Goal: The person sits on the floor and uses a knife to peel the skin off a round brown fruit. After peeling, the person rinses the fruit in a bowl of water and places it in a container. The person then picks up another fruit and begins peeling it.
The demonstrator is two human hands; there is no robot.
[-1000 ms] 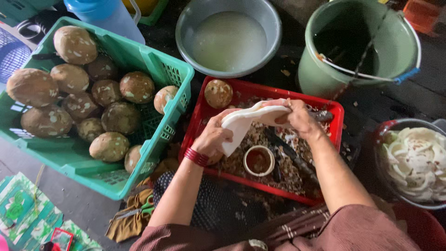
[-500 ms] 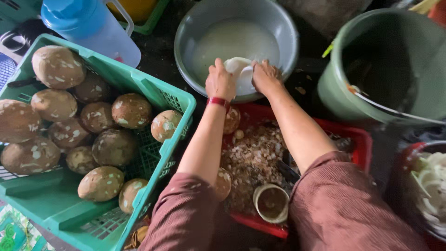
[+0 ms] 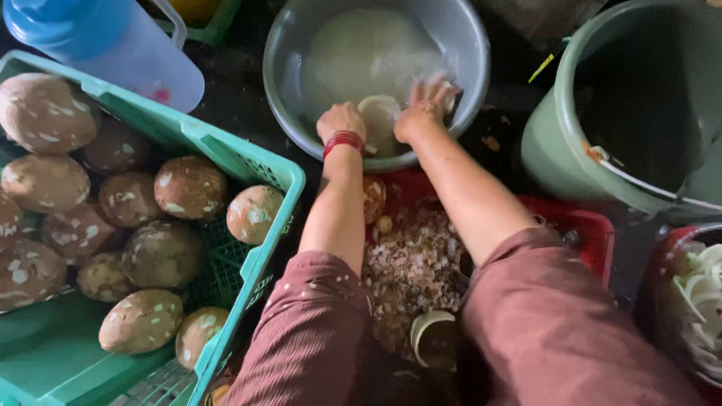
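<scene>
Both my hands reach into a grey metal basin (image 3: 289,45) of cloudy white water. My left hand (image 3: 340,120), with a red band at the wrist, grips a pale white piece of coconut flesh (image 3: 378,114) at the water's near edge. My right hand (image 3: 426,105) is in the water beside the piece, fingers spread and blurred; it touches the piece's right side. Both forearms cross over a red crate (image 3: 594,225) that holds brown husk scrapings (image 3: 414,263).
A teal crate (image 3: 248,162) at left holds several brown peeled coconuts (image 3: 188,186). A blue-lidded jug (image 3: 105,41) stands behind it. A green bucket (image 3: 556,143) is at right. A bowl of white coconut strips (image 3: 699,301) sits at lower right.
My hands carried the white piece from above the red crate forward into the basin's water. The view has tilted closer over the basin.
</scene>
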